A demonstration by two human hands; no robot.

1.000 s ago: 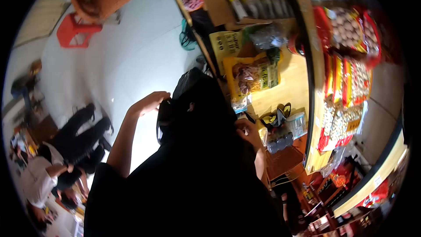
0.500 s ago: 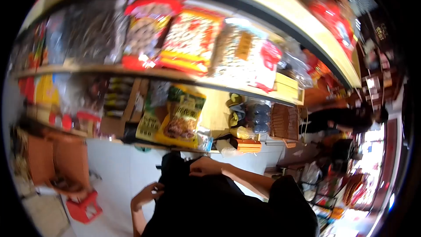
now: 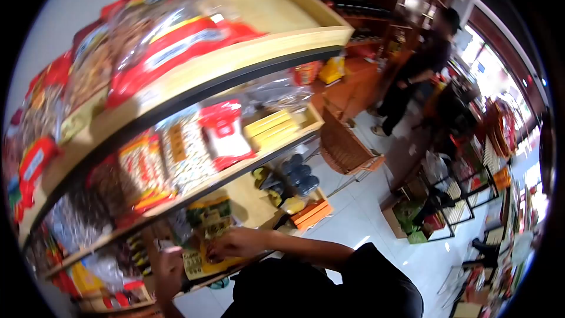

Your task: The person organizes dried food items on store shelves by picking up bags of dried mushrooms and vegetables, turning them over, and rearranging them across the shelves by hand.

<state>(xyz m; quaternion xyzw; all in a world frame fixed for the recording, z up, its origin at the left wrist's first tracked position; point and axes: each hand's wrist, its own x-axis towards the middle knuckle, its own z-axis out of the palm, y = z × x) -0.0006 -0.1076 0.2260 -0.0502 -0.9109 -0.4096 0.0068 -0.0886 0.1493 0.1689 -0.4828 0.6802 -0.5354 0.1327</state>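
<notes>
My right hand [image 3: 240, 244] is at the lower shelf, its fingers bent and closed on the front of a yellow-and-green food bag [image 3: 213, 214]. The wrist and fingers cover part of that bag. My left hand [image 3: 169, 269] is raised just left of a second, paler yellow bag [image 3: 194, 264] marked "Super". Motion smears its fingers, and whether they touch anything I cannot tell.
Wooden shelves [image 3: 276, 40] hold red snack bags and a red-and-white packet [image 3: 226, 132]. Dark bottles [image 3: 300, 175] and an orange box [image 3: 312, 214] sit at the lower shelf's end. Beyond are a wicker basket [image 3: 344, 147], a person [image 3: 415, 76] and a wire rack [image 3: 456, 209].
Both hands have gone from near my body to the bags on the lower shelf. My view has turned right and tilted, so the upper tray and the shop floor now show.
</notes>
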